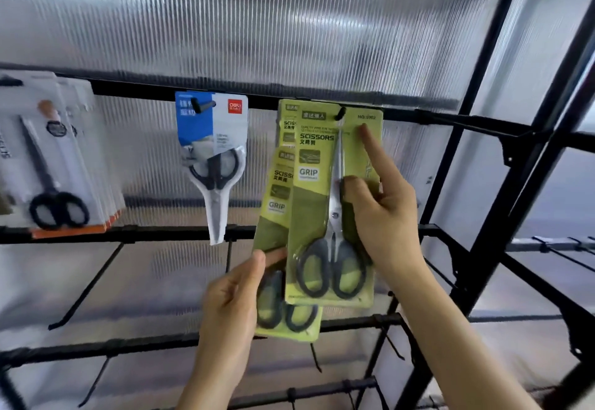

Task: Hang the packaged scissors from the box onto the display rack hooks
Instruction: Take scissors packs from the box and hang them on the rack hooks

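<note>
A green scissors pack [317, 216] hangs at a black hook [339, 114] on the rack's top bar. My right hand [380, 203] holds its right side, thumb on the front and index finger straight up the card. Behind it hangs another green pack [285, 126]. Lower left, my left hand [235, 300] pinches a second green scissors pack [277, 216], tilted and partly hidden behind the front one. The box is not in view.
A blue-and-white scissors pack [212, 158] hangs on the hook to the left. Several white packs [54, 165] hang at far left. Bare black hooks [87, 287] jut from the lower bars. The rack's black upright [476, 139] stands to the right.
</note>
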`<state>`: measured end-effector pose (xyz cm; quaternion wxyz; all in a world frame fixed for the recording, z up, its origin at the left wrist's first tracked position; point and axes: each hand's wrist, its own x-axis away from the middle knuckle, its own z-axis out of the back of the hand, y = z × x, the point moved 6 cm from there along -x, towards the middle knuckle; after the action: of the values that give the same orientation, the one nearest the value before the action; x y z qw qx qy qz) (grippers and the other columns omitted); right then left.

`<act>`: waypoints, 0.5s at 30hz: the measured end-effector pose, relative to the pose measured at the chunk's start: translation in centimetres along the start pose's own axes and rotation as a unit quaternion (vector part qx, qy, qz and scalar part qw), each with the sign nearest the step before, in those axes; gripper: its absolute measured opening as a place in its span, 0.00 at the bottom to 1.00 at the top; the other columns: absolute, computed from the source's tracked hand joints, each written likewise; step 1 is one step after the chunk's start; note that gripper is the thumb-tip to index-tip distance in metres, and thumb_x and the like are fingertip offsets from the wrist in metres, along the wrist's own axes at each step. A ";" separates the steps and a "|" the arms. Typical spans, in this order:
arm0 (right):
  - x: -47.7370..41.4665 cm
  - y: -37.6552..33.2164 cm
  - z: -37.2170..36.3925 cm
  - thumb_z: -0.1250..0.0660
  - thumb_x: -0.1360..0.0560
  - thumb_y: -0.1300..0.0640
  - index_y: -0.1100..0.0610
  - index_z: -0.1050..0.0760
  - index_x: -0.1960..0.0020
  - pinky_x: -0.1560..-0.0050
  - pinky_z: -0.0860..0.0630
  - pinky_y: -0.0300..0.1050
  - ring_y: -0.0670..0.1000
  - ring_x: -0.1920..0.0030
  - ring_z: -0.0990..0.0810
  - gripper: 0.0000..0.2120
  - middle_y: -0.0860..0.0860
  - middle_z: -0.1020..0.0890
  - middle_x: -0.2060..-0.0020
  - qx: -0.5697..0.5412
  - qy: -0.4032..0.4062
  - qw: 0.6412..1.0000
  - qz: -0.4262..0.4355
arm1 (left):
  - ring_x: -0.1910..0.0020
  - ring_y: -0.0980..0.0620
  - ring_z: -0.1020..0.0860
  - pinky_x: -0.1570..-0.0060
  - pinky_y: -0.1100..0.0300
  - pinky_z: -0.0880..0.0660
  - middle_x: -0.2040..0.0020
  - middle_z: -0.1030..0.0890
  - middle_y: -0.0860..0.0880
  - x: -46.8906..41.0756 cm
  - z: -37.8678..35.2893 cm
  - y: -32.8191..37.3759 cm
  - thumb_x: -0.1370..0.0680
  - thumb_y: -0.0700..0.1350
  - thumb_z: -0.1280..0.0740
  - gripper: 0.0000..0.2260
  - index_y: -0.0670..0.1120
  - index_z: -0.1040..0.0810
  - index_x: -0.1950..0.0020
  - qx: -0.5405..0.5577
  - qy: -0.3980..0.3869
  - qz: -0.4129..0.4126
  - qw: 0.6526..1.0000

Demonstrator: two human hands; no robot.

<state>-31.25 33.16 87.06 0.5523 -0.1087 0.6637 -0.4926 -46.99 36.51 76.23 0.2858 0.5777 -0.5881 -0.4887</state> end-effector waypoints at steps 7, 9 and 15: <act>-2.4 2.0 -1.1 0.41 0.23 0.65 0.42 0.37 0.30 0.65 0.32 0.50 0.54 0.67 0.33 0.27 0.68 0.25 0.60 0.013 -0.002 0.999 -0.046 | 0.51 0.59 0.19 0.51 0.66 0.24 0.55 0.15 0.55 -1.0 1.2 0.0 0.31 0.51 0.34 0.09 0.53 0.15 0.58 -0.024 -0.002 -0.021 0.999; -3.9 3.0 -1.4 0.40 0.23 0.64 0.44 0.36 0.30 0.64 0.28 0.43 0.50 0.65 0.29 0.26 0.61 0.21 0.48 0.058 0.005 0.997 -0.049 | 0.52 0.67 0.21 0.57 0.77 0.28 0.56 0.16 0.61 -1.4 1.9 -0.2 0.26 0.42 0.35 0.08 0.53 0.18 0.55 -0.031 0.015 -0.029 0.999; -7.2 5.4 -2.9 0.42 0.21 0.59 0.43 0.41 0.28 0.66 0.32 0.32 0.40 0.69 0.28 0.25 0.55 0.26 0.48 0.180 -0.021 0.981 -0.064 | 0.56 0.66 0.21 0.60 0.79 0.29 0.58 0.17 0.62 -1.6 3.9 -1.0 0.23 0.39 0.37 0.12 0.53 0.19 0.49 -0.046 0.044 -0.021 0.998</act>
<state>-28.95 42.28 87.12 0.5435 -0.0604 0.5445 -0.6360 -49.85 39.11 74.27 0.3277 0.5968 -0.5397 -0.4951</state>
